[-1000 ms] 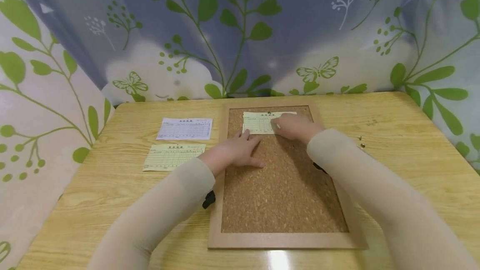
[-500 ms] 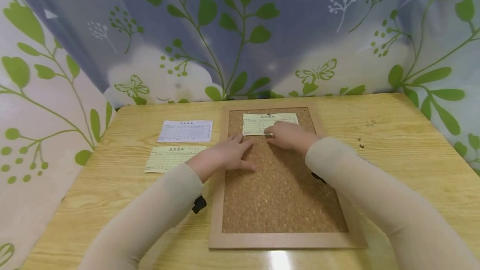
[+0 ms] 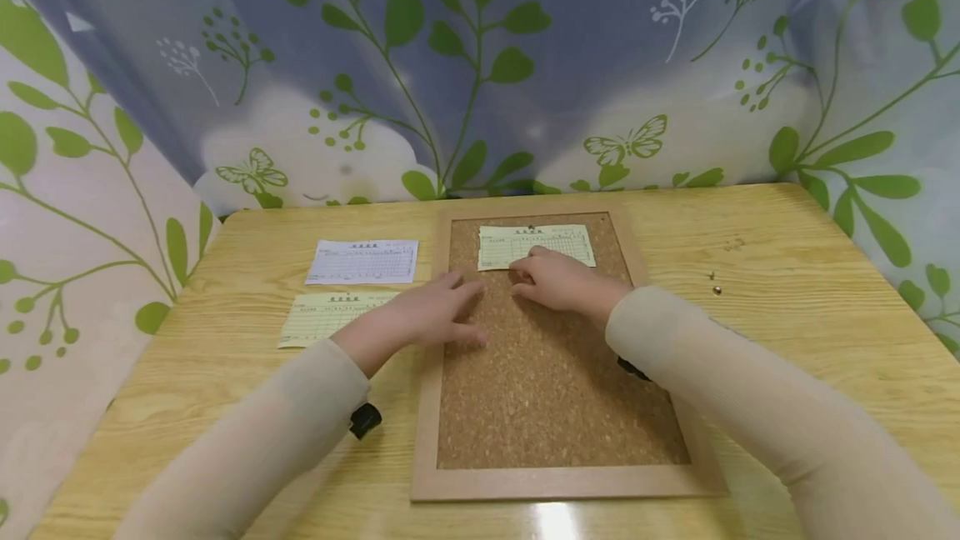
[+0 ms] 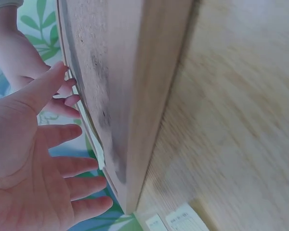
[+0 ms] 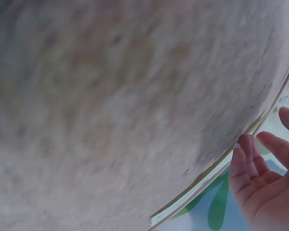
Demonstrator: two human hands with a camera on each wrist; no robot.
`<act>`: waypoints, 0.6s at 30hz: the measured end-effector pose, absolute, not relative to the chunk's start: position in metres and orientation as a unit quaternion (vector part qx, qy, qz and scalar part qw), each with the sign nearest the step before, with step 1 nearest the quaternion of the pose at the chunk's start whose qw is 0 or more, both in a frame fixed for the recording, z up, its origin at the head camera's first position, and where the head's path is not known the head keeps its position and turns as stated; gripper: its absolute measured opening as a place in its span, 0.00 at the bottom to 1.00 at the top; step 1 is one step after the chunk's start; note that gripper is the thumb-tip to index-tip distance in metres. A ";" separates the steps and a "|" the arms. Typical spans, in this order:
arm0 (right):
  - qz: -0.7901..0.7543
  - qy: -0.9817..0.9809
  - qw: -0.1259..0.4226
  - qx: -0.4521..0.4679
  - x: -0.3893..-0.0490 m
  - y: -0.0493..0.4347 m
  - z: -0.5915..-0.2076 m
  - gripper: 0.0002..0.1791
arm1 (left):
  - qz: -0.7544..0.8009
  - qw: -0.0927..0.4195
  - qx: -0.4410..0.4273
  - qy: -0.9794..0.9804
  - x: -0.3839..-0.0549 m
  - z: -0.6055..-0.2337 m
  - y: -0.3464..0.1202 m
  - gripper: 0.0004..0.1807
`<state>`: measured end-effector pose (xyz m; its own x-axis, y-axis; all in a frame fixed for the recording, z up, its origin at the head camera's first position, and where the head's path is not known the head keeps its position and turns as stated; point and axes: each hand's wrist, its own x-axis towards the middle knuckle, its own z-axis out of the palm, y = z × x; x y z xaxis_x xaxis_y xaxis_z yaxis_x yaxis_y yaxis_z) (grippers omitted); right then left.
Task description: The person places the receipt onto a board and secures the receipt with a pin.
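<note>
A pale yellow printed slip [image 3: 566, 242] lies on the upper part of a wood-framed corkboard [image 3: 555, 407], with a small pin [image 3: 532, 227] at its top edge. My right hand [image 3: 562, 282] is at the slip's lower edge, fingers bent. In the right wrist view, its fingertips [image 5: 245, 142] are by the slip and the thumb stands apart; nothing is seen held. My left hand [image 3: 416, 315] hovers over the board's left frame, fingers spread, palm [image 4: 24, 187] bare in the left wrist view.
Left of the board, a white slip [image 3: 363, 262] lies above another yellow slip [image 3: 318, 322], which my left arm partly covers. Two small tacks [image 3: 717, 290] lie on the wooden table [image 3: 810, 323] to the right. A leaf-patterned curtain [image 3: 525, 140] hangs behind the table.
My left hand has drawn back leftward from the slip's lower left corner. My right hand has slid left and down from the slip's face to its lower edge.
</note>
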<state>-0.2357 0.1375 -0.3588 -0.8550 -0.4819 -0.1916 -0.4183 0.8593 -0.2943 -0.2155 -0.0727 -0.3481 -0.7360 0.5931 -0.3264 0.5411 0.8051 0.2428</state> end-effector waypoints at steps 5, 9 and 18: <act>-0.149 0.948 0.133 -0.248 -0.232 0.129 -0.358 0.18 | 0.074 0.184 0.311 0.929 -0.213 -0.349 -0.083 0.45; -0.171 0.944 0.143 -0.244 -0.230 0.119 -0.358 0.23 | 0.082 0.172 0.323 0.927 -0.212 -0.350 -0.090 0.44; -0.192 0.937 0.152 -0.251 -0.224 0.095 -0.358 0.28 | 0.099 0.173 0.318 0.927 -0.215 -0.352 -0.105 0.43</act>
<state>-0.2240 0.0946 -0.3576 -0.8285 -0.5275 -0.1880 -0.4112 0.8009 -0.4354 -0.2155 -0.1047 -0.3518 -0.7386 0.6233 -0.2568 0.5547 0.7784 0.2940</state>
